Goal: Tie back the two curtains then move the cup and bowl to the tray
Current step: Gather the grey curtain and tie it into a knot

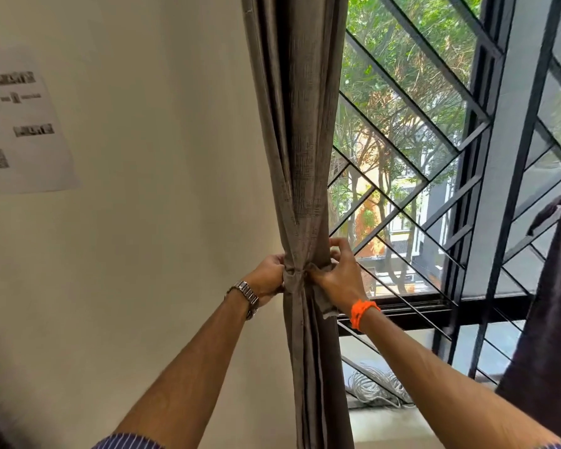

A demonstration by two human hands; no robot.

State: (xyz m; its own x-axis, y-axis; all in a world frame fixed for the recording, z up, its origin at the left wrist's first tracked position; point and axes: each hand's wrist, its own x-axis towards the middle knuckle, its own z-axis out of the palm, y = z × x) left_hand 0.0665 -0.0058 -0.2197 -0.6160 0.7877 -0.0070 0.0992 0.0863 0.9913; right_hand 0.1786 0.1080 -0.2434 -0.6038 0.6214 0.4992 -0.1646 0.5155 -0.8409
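Your left hand [268,277] has its fingers curled narrow around the left end of the fabric tie band [292,283]. Your right hand [340,275] pinches the band's other end at the knot [302,275], with its other fingers hooked round the window side of the bundle. The two hands sit level, one on each flank of the gathered grey curtain [302,140], just below the centre of the frame, and the knot lies between them. The curtain's long axis runs vertically from the top edge to the bottom edge of the frame. The band crosses it horizontally, so tightening calls for an outward pull: left hand toward the wall [159,189], right hand toward the window grille [434,140]. A loose tail [325,303] of the band hangs just below the right hand (it lies nearer that hand, so take up slack from there). Judged from this view, the first tie-back is in progress and not yet cinched. The second curtain [544,303], which is dark, hangs at the right edge of the frame, well apart and nearer your right arm. The cup, bowl and tray are not in view.
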